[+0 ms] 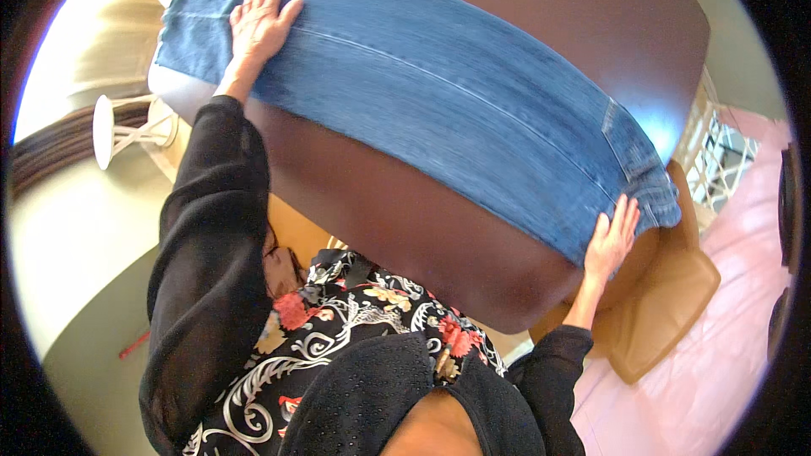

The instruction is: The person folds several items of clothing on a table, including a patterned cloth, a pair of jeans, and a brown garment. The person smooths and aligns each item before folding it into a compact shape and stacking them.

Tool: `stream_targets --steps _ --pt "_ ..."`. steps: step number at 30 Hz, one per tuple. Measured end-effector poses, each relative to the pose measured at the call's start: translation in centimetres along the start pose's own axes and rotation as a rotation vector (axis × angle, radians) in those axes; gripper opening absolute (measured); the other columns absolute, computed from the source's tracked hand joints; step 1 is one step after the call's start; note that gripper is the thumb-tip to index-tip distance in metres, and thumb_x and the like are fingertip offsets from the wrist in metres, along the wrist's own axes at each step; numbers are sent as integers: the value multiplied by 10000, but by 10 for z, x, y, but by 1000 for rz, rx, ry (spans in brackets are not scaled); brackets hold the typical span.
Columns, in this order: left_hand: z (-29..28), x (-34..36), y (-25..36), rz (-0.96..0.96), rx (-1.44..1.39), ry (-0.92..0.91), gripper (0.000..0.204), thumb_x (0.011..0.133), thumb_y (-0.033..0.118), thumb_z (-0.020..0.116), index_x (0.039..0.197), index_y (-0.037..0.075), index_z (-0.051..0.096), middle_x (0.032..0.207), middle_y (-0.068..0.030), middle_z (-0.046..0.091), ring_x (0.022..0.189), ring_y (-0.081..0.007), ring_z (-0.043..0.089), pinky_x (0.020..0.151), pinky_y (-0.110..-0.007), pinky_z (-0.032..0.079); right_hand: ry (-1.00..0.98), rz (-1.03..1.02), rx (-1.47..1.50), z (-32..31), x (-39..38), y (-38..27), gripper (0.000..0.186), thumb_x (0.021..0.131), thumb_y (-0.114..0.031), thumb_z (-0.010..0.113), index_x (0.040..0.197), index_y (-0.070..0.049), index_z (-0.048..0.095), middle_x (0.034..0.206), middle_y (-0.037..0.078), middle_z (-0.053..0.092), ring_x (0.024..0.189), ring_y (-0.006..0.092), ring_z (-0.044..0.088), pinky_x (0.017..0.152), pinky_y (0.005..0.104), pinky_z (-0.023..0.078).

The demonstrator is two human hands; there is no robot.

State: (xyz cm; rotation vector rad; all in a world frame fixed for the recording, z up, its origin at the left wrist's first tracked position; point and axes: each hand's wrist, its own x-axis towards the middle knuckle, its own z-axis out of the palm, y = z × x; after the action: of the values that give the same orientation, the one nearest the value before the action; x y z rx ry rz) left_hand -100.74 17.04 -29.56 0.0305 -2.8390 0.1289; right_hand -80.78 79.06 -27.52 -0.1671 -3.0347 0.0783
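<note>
Looking down through the head camera, a pair of blue denim jeans [439,93] lies stretched in a long band across a dark brown table [405,236], running from the far left toward the near right. The garment seems folded lengthwise, one leg over the other, with a seam line running along its length; the waistband and a pocket edge sit at the right end, the leg hems at the left end, close to the table's far left edge.

The left hand [258,21] rests flat on the denim near the hem end, fingers spread and palm down, pressing on the cloth and not pinching it. The right hand [612,241] lies flat at the waistband end, at the near edge of the fabric, fingers extended and slightly fanned; it grips nothing that can be seen, only lies against the cloth where it meets the table edge. Both arms wear black sleeves, and a floral-patterned top shows at the lower middle.

Judging from how things lie, the jeans are already laid out and largely smooth, with few wrinkles visible along the middle; the lengthwise doubling looks done, and no crosswise fold has yet been made.

Around the table, a tan chair [667,304] stands at the near right, partly under the table edge, with a pink cloth [726,355] beyond it. A white stool [127,131] lies tipped on the floor to the left.
</note>
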Motion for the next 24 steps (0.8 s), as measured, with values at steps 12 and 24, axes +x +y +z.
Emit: stream_targets --steps 12,24 --pt "-11 -6 11 -68 -91 -13 619 866 512 459 1382 181 374 1460 -106 303 1363 -294 235 1068 -532 173 85 -59 131 -14 38 -74 482 877 -231 561 1313 -56 455 1383 177 405 1285 348 366 1050 437 289" --pt "-9 17 -97 104 -152 -42 553 854 420 528 1348 195 420 1434 -57 355 1337 -256 293 1055 -512 203 166 -61 -104 41 83 -198 500 916 -347 461 1356 -115 418 1424 137 358 1312 356 315 1024 461 302"
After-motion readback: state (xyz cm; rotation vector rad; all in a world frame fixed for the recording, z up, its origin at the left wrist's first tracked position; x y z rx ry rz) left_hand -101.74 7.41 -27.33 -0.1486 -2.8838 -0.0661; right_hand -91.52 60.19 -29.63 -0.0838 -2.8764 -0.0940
